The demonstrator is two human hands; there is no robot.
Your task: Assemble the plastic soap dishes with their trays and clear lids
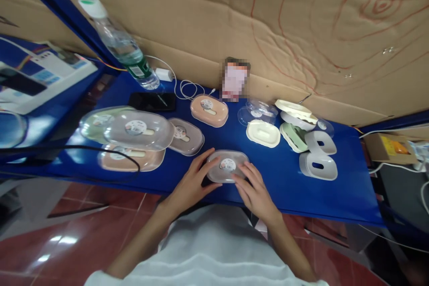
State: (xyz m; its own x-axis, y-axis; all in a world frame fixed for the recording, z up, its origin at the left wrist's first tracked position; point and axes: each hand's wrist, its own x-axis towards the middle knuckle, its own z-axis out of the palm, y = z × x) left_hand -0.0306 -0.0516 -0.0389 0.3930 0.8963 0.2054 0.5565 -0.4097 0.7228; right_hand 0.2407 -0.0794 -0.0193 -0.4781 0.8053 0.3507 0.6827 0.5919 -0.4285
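Observation:
In front of me on the blue table (pixel 268 187) lies a small grey oval box (pixel 216 170) under a clear lid with a round white label. My left hand (pixel 196 178) grips its left end, thumb along the near edge and fingers over the far side. The right end is held by my right hand (pixel 254 187), its fingertips on the lid and rim. Just beyond my left hand sits another lidded grey box (pixel 192 139). A lidded peach box (pixel 214 118) is farther back, and a cream oval tray (pixel 263 133) lies beyond my right hand.
Several lidded boxes (pixel 150 127) are piled at left. Grey oval shells (pixel 323 173), a green piece (pixel 295 136) and clear lids (pixel 259 109) stand at right. Behind are a water bottle (pixel 124 47), a black phone (pixel 150 101), a white cable (pixel 187 87) and a propped, blurred-out screen (pixel 234 80).

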